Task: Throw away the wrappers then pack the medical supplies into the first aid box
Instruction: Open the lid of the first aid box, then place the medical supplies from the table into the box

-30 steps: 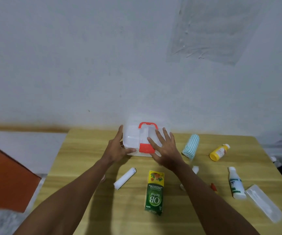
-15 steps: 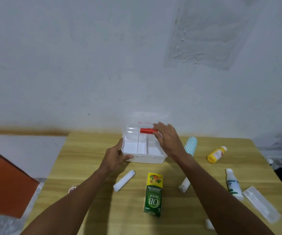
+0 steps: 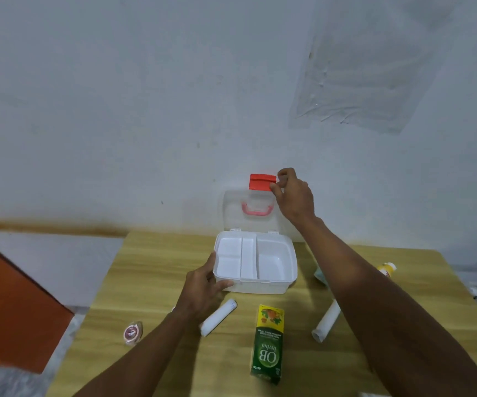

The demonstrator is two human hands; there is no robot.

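The white first aid box (image 3: 277,285) stands open at the table's far middle, its inner tray divided into compartments with nothing in them. Its clear lid (image 3: 231,213) is raised upright against the wall, with a red latch (image 3: 261,182) at its top edge. My right hand (image 3: 293,196) pinches that latch and holds the lid up. My left hand (image 3: 203,285) grips the box's front left corner. A white bandage roll (image 3: 220,316) lies just below my left hand. A green OB herbal carton (image 3: 267,345) lies in front of the box. Another white roll (image 3: 327,322) lies beside my right forearm.
A small tape roll (image 3: 132,333) sits near the wooden table's (image 3: 151,270) left edge. A yellow bottle (image 3: 387,267) and a striped blue roll (image 3: 320,276) peek out behind my right forearm. An orange panel (image 3: 11,305) stands left of the table. The wall is close behind the box.
My right hand has swung the lid from flat on the box up to upright against the wall. My left hand has stayed on the box's left side.
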